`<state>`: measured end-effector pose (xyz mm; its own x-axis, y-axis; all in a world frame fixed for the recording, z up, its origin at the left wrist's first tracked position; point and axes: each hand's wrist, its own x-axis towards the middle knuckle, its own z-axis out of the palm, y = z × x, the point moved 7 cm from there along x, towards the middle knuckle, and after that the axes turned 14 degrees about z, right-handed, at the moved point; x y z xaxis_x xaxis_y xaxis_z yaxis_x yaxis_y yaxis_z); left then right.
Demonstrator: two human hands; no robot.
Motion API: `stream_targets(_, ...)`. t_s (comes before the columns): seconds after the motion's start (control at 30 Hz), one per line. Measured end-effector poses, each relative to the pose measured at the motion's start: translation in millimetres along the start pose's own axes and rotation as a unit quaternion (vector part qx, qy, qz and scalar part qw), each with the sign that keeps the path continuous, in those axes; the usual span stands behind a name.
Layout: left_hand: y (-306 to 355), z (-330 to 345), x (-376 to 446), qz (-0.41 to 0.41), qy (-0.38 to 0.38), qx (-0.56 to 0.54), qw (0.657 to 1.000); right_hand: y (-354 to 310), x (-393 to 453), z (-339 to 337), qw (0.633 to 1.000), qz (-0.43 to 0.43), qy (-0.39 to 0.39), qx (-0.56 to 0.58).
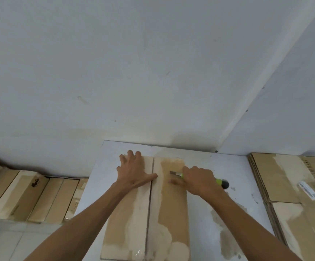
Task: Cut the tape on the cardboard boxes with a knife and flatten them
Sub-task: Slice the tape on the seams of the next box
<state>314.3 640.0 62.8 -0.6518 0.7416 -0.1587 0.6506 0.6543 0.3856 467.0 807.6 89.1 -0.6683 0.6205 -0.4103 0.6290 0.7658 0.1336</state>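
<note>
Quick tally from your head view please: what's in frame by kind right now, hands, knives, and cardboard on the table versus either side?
Hands: 2, left hand flat on the box, right hand gripping the knife
Knives: 1, green-handled knife
Boxes on the table: 1, cardboard box
Stacks of flattened cardboard: 1, flattened stack on the right
Rows of boxes: 1, row of boxes on the left; count unclear
Total: 6

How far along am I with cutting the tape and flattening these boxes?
Done: a stack of flattened boxes lies at your right. In hand: the left hand presses the box on the table, the right hand grips the knife, blade near the far end of the centre seam. Left: a row of boxes on the floor at your left.
</note>
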Motion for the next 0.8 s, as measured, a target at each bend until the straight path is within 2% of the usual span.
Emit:
stream_targets(0.1, 4.5, 4.9, -3.3, 0.027, -0.015, -0.006, 0.999, -21.2, 8.9, -15.6, 0.993, -0.054, 0.097, -0.030)
stream_targets(0.3, 9.0, 4.9, -7.8, 0.061, -0.011, -0.008, 0.998, -51.3, 34.3, -18.1, 0.975, -0.126, 0.149, -0.108)
stream_targets(0.57, 12.5, 5.9, -12.6, 0.091, -0.018, 0.001, 0.996, -55.3, 52.3, -19.3, 0.972, -0.184, 0.094, -0.112)
stream_targets(0.8, 3.1, 12.7, -17.6, 0.058, -0.050, -0.016, 0.997, -52.5, 55.9, -19.7, 0.966, -0.220, 0.064, -0.118)
